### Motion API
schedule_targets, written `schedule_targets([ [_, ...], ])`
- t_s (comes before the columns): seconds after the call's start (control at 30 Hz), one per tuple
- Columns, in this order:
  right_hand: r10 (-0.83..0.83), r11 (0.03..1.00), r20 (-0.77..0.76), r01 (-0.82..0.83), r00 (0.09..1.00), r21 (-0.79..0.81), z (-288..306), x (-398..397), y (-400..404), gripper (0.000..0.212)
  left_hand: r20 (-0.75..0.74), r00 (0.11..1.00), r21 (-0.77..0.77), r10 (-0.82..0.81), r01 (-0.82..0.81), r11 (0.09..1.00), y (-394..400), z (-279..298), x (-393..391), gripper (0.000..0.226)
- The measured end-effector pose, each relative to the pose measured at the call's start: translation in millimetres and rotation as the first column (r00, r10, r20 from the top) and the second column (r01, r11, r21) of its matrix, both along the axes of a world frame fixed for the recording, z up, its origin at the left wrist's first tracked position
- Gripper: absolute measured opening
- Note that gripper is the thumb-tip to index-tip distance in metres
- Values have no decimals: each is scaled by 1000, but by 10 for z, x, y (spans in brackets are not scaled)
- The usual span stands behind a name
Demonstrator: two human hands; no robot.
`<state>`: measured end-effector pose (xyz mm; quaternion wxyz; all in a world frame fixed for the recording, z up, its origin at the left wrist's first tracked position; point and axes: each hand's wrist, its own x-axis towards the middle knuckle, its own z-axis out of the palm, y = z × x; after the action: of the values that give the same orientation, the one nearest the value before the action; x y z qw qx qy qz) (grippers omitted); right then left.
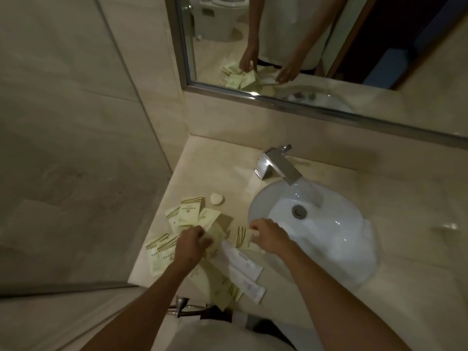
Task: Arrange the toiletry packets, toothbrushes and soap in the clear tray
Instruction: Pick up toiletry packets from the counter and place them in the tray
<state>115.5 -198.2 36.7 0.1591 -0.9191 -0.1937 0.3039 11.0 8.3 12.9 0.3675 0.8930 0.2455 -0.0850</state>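
Cream packets (188, 215) with gold stripes, scattered on countertop (202, 160), left hand (192, 240) fingers and right hand (268, 235) fingers each pinching one

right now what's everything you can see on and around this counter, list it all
toiletry packets: several, exact count unclear, pale yellow-green with striped tops, scattered on the counter left of the sink
toothbrush sleeves: about two, white, long, near the front edge under the packets
soap: one, white, roundish, behind the packets
clear tray: cannot make one out
sink: one, white, set in the counter on the right
faucet: one, chrome, behind the sink
counter: one, beige stone
mirror: one, metal-framed, on the wall, reflecting a toilet
left hand: grip closed on packets in the pile
right hand: pinching a striped packet
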Motion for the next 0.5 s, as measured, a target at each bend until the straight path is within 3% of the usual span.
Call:
schedule_targets([
  [0.13, -60, 998, -5, 60, 998, 23, 126, 48, -326, 10, 0, 1000, 6, -26, 26, 1000, -20, 47, 27, 14],
  [0.3, -104, 994, -22, 104, 994, 29, 226, 151, -725, 12, -188, 981, 1, -48, 49, 999, -58, 122, 63, 23],
  [0.5, -127, 990, -66, 131, 990, 56, 229, 289, -1260, 13, -270, 962, 49, -40, 55, 997, -399, 345, 192, 39],
])
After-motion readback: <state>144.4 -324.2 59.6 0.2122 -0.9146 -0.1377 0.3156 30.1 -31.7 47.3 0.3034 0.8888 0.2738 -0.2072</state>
